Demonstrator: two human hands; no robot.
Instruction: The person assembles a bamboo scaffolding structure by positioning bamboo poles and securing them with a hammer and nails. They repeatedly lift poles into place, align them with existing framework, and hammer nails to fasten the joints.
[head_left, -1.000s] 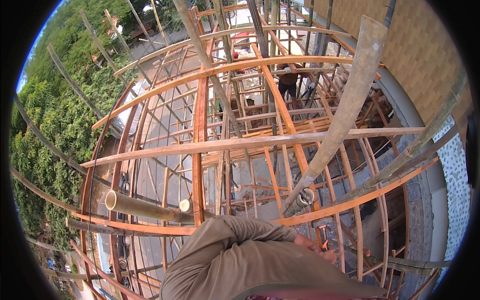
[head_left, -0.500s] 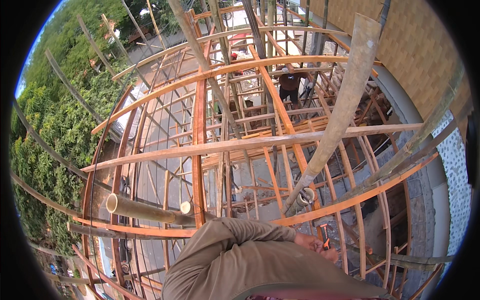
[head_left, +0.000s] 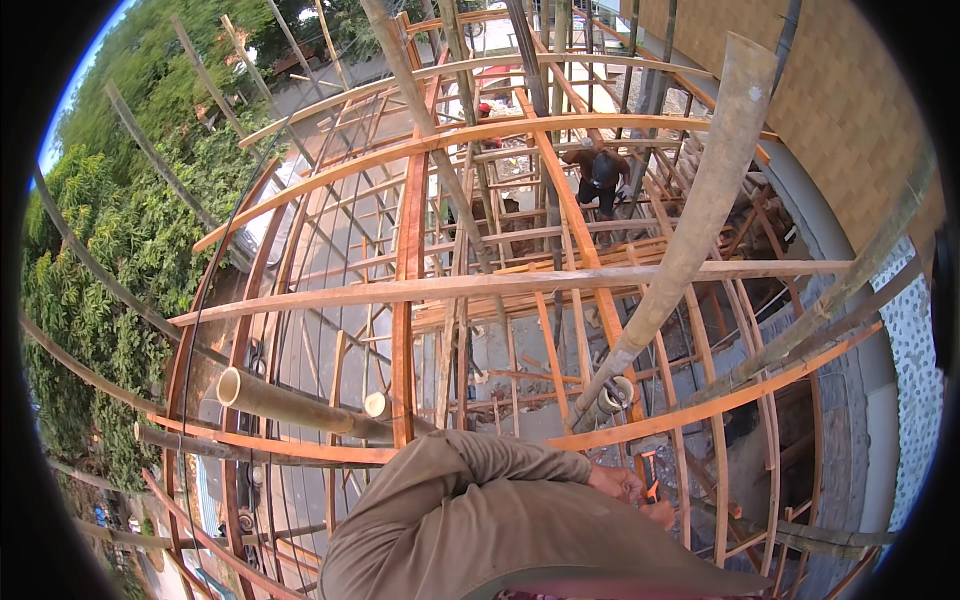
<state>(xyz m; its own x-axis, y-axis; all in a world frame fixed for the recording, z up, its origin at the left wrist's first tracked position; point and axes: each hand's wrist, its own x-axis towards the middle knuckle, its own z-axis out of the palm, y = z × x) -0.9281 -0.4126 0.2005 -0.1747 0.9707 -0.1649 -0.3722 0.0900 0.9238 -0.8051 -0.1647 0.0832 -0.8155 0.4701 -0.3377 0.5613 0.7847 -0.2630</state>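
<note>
Beams are already spanning left to right, the right hand is seemingly gripping an orange tool, with the left hand's grip and remaining work unclear.

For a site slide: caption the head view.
Left hand and right hand close together by an orange-and-black tool, amid timber beams and bamboo poles.

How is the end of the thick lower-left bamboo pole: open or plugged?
Open: the bamboo pole looks hollow inside its round cut end.
</note>
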